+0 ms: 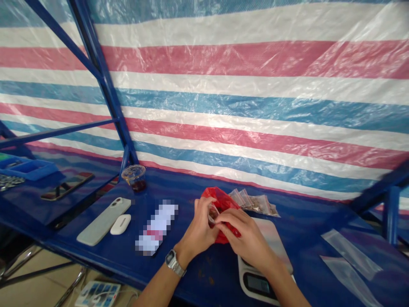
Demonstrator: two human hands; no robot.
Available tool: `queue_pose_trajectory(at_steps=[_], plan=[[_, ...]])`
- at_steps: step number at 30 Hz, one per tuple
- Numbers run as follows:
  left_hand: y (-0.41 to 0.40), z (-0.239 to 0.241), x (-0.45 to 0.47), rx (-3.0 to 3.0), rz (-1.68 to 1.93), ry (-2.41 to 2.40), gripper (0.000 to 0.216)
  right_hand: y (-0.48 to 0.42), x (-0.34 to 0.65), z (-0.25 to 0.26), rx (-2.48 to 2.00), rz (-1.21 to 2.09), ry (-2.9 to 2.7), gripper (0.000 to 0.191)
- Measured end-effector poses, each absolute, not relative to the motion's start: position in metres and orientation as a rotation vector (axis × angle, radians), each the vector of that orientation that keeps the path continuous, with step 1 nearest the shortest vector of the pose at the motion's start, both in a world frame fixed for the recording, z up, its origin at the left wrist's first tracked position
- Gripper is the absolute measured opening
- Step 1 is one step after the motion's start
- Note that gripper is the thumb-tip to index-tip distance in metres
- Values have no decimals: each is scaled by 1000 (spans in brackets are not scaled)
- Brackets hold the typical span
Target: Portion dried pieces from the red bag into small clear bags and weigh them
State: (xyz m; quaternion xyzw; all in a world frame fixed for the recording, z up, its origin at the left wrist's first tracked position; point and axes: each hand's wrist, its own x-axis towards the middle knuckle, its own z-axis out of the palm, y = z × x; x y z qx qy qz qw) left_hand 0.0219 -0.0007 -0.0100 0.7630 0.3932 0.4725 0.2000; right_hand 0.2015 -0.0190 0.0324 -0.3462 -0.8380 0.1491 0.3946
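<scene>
My left hand [200, 228], with a metal watch on its wrist, is closed around a small clear zip bag [212, 214] that has brownish contents. The fingertips of my right hand [241, 232] pinch the same bag at its rim. Just behind and under both hands lies an open red plastic bag [217, 195], its inside mostly hidden by them. Beneath my right forearm sits a digital scale [275, 238] with a pale top and a dark display. Several small filled zip bags [257, 204] lie in a row beyond the scale.
On the blue table [191, 281] to the left are a pixelated bright screen [156, 228], a white earphone case [120, 224], a phone [104, 221] and a plastic cup [136, 179]. Long clear bags [351, 253] lie right. A striped tarp [239, 98] hangs behind.
</scene>
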Motion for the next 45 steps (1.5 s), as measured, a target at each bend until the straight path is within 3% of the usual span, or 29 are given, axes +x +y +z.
queue_pose_trajectory(at_steps=[8,13,15,19,23,28,33,42,45], plan=[[-4,-7,27,2240,1213,1050,62,-14,209,33,-971,412,-1989,15],[-7,-2,21,2177,1170,1081,91,-12,233,48,-1020,492,-1834,16],[-6,1,18,2192,1165,1066,81,-8,253,51,-1060,569,-1740,21],[-3,7,16,2286,1146,1071,36,3,288,47,-1136,778,-1657,20],[2,7,16,2408,1056,1170,17,12,305,37,-1206,934,-1730,17],[13,-6,15,2504,956,1440,13,14,314,30,-1231,976,-1727,18],[19,-16,11,2471,935,1660,26,14,323,24,-1321,910,-1700,22],[17,-7,12,2274,728,2021,34,13,323,23,-1444,812,-1728,13],[16,-5,12,2190,666,2096,31,12,322,26,-1467,778,-1711,19]])
